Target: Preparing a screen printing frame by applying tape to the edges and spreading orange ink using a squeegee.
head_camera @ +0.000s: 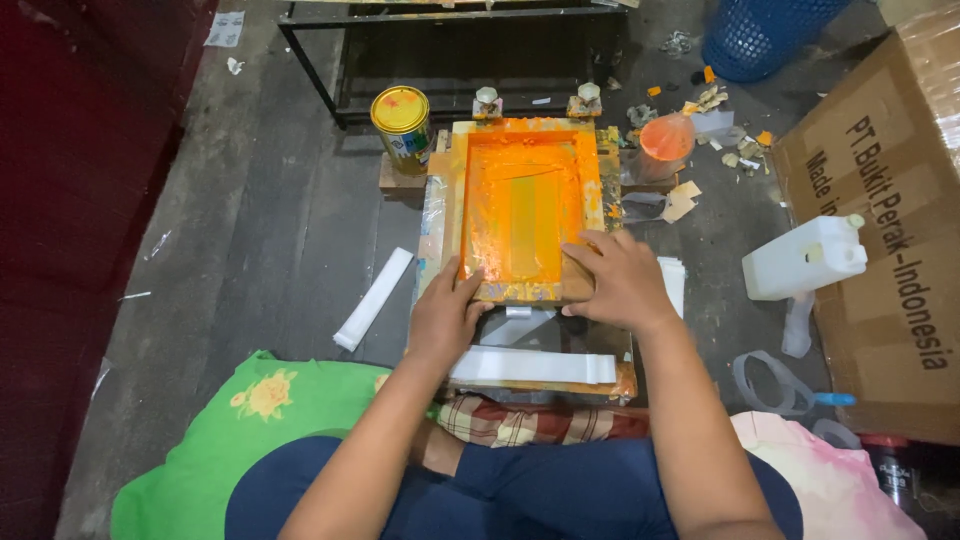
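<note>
A wooden screen-printing frame (452, 215) coated in orange ink lies flat on a board in front of me. My left hand (444, 315) rests on the frame's near left corner, fingers curled over the edge. My right hand (618, 280) lies flat with fingers spread on the near right corner. A stack of white plastic strips (530, 366) lies across the board just below the frame, close to my wrists. My legs in dark blue trousers are at the bottom.
A yellow-lidded paint can (401, 122) stands left of the frame's far end. A white strip (374, 297) lies on the floor at left. A white jerrycan (803, 258) and a large cardboard box (890, 230) are at right. An orange-stained plastic cup (664, 143) and scraps lie behind.
</note>
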